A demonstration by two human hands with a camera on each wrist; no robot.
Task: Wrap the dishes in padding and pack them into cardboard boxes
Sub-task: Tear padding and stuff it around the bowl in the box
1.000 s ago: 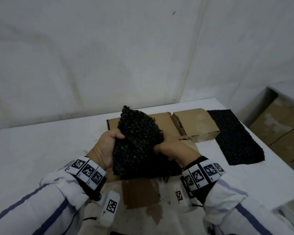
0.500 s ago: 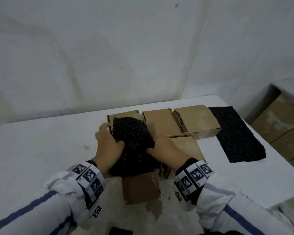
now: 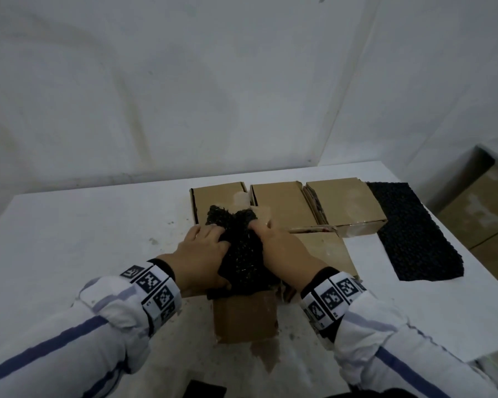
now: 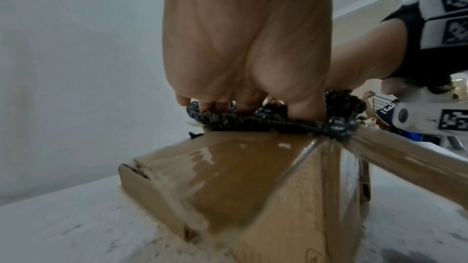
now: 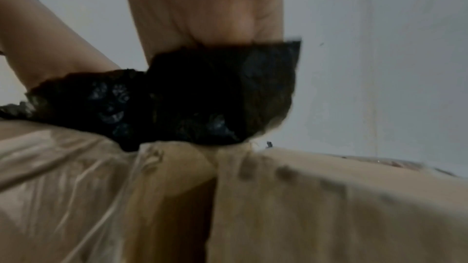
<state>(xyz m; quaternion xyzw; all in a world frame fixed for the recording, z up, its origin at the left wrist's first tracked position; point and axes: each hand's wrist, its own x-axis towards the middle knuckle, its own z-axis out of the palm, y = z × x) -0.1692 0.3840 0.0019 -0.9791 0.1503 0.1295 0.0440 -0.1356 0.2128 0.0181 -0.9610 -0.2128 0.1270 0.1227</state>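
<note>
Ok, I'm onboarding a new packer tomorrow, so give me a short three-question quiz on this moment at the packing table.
1. True or false: both hands press the black padded bundle into the open cardboard box.
2. Which side of the boxes does the spare black padding sheet lie on: A) the person's left, B) the person's right, C) on top of them?
3. Fill in: the closed cardboard box stands at the ____ edge of the white table, by the wall.

Key: 1 true: left hand and right hand flank it. 2 B. 3 far.
</note>
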